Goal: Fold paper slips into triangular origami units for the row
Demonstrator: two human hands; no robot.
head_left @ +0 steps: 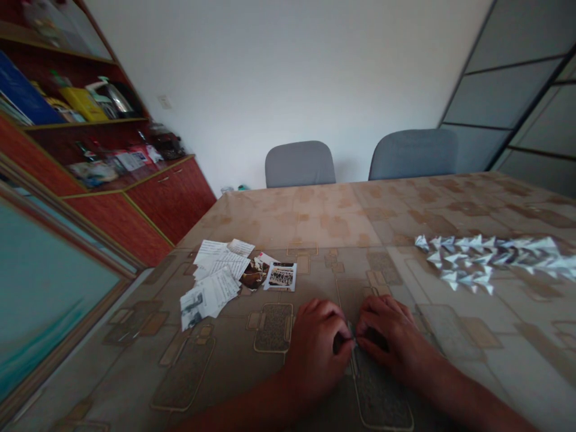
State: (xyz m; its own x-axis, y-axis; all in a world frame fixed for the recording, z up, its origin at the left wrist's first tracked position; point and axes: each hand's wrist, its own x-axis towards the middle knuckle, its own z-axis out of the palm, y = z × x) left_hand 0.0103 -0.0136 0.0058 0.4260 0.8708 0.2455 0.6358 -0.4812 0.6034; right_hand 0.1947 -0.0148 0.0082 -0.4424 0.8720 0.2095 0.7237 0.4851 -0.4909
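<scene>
Close together over the near middle of the table, my left hand (319, 342) and my right hand (389, 333) have their fingers curled in a pinch. Their thumb tips nearly meet; whatever lies between them is too small and covered to make out. Beyond my left hand, to the left, lies a loose pile of paper pieces (216, 279), some printed with text and some with pictures. One picture piece (281, 276) sits at the pile's right edge. Off to the right stand rows of small folded paper shapes (477, 255) with pointed tips.
A patterned cloth (315, 219) covers the table. Two grey chairs (300, 163) stand at its far side against a white wall. At the left is a red-brown cabinet (175, 198) with shelves holding bottles, a kettle (119, 99) and a blue folder (29, 90). Grey panels (508, 90) rise at the right.
</scene>
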